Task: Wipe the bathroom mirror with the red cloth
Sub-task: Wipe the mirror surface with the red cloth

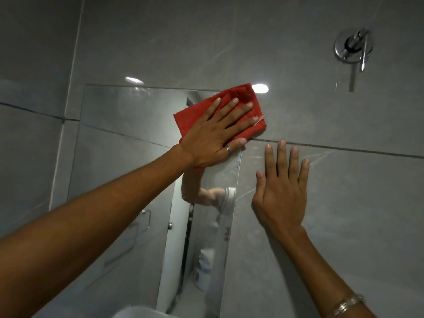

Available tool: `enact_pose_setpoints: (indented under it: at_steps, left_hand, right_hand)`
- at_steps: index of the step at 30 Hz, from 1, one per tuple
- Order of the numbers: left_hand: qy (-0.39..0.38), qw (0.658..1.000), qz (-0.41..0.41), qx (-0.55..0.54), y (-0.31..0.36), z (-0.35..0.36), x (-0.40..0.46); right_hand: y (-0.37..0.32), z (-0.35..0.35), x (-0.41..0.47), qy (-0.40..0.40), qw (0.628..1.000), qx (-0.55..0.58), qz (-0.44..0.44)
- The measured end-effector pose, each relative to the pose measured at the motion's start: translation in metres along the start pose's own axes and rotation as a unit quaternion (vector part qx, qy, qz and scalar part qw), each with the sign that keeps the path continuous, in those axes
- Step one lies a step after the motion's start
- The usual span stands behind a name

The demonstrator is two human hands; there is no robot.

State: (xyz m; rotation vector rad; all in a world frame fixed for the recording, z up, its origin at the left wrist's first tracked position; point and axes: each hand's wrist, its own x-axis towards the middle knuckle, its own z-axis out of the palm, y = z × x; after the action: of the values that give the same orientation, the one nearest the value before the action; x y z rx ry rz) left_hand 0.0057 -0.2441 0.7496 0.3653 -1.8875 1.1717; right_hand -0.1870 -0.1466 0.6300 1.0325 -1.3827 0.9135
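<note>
A frameless mirror [128, 138] hangs on the grey tiled wall. My left hand [215, 131] lies flat on the red cloth [243, 95] and presses it against the mirror's upper right corner, with part of the cloth over the edge onto the tile. My right hand [281, 187] rests flat on the wall tile just right of the mirror, fingers spread, holding nothing. A bracelet is on that wrist and a ring on my left thumb.
A chrome shower valve with lever [353, 47] sticks out of the wall at the upper right. A white basin edge [137, 312] shows at the bottom. The mirror reflects a towel rail, a door and a white bottle [204, 269].
</note>
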Motion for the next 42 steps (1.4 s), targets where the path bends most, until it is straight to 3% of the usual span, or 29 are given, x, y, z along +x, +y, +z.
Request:
enact_pose_setpoints:
  at_steps: [20,26,30,34,42]
  left_hand:
    - [-0.047,0.982,0.142,-0.119,0.215,0.080,-0.320]
    - [-0.083,0.972,0.198,-0.095,0.243,0.091,-0.383]
    - [-0.087,0.974,0.183,-0.098,0.234,0.082,-0.368]
    - [-0.053,0.988,0.110,-0.099,0.199,0.064,-0.299]
    - [0.004,0.999,-0.013,-0.051,0.060,0.023,-0.079]
  right_hand:
    - [0.012,0.001,-0.120,-0.052,0.998,-0.016,-0.030]
    - [0.015,0.003,-0.159,-0.064,0.996,-0.009,-0.069]
    - [0.018,0.000,-0.167,-0.089,0.992,-0.006,-0.089]
    - [0.017,-0.007,-0.164,-0.113,0.990,0.020,-0.087]
    - [-0.016,-0.017,-0.016,-0.018,0.994,0.102,-0.038]
